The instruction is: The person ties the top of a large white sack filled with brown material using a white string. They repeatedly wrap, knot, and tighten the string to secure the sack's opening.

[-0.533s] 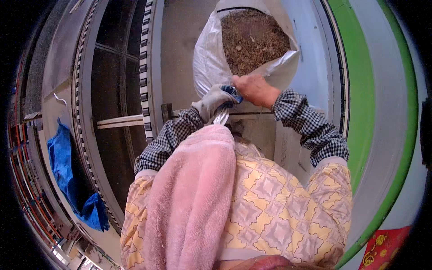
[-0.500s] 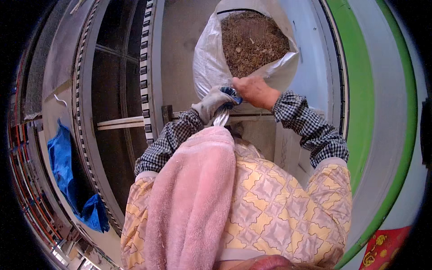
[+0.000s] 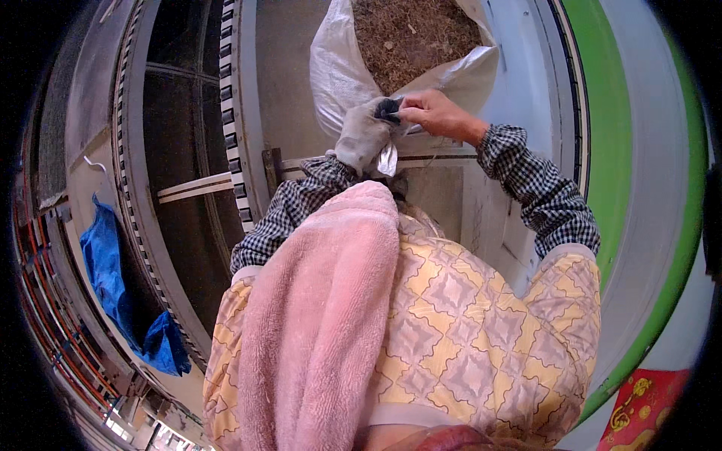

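A big white woven sack (image 3: 342, 71) stands open ahead of me, filled with brown crumbly material (image 3: 414, 34). My left hand (image 3: 365, 135), in a grey work glove, grips the near rim of the sack. My bare right hand (image 3: 436, 114) pinches the same rim right beside the glove, at a small dark spot where the fingers meet. Both forearms wear black-and-white checked sleeves. A pink towel (image 3: 323, 316) hangs down my front over a yellow patterned apron (image 3: 481, 316).
A black-and-white striped edge (image 3: 235, 113) runs along a dark opening on the left. A blue cloth (image 3: 113, 286) hangs at the far left. A green stripe (image 3: 647, 188) curves down the pale floor on the right, with a red patterned thing (image 3: 647, 406) at the lower right.
Both hands have stayed on the sack's near rim; the right hand's fingers have shifted closer onto the glove's fingertips. The sack has barely moved.
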A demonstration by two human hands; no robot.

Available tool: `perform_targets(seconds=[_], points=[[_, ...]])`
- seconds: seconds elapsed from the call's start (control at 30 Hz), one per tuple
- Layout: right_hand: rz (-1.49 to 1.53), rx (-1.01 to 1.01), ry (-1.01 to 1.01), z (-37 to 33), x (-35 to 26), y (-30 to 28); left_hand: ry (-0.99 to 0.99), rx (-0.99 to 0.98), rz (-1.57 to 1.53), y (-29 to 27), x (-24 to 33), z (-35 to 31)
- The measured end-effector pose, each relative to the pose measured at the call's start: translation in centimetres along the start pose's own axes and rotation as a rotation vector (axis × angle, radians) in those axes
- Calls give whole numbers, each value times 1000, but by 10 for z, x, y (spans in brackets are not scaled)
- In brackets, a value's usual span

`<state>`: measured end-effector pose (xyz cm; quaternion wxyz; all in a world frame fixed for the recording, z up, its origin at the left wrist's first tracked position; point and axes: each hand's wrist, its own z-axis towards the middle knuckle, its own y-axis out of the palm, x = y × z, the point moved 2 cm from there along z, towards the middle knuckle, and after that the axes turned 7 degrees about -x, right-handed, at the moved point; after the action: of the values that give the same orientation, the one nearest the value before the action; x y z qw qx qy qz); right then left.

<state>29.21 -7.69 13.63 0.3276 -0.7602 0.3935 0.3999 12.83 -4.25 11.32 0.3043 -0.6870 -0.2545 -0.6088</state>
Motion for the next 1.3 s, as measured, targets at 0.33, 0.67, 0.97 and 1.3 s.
perform_targets(seconds=[0.33,0.67,0.97,1.3], points=[[16,-8,-102,-2,-15,-6,-456,-208,-121,-21,15,-1],[-40,57,-197,5,3,-7,-553,-353,110,-44,47,5],[-67,64,-287,6,-4,-5,-382,-499,611,-57,70,19],[-52,213,-286,7,-5,4,-749,-418,311,-68,55,0]])
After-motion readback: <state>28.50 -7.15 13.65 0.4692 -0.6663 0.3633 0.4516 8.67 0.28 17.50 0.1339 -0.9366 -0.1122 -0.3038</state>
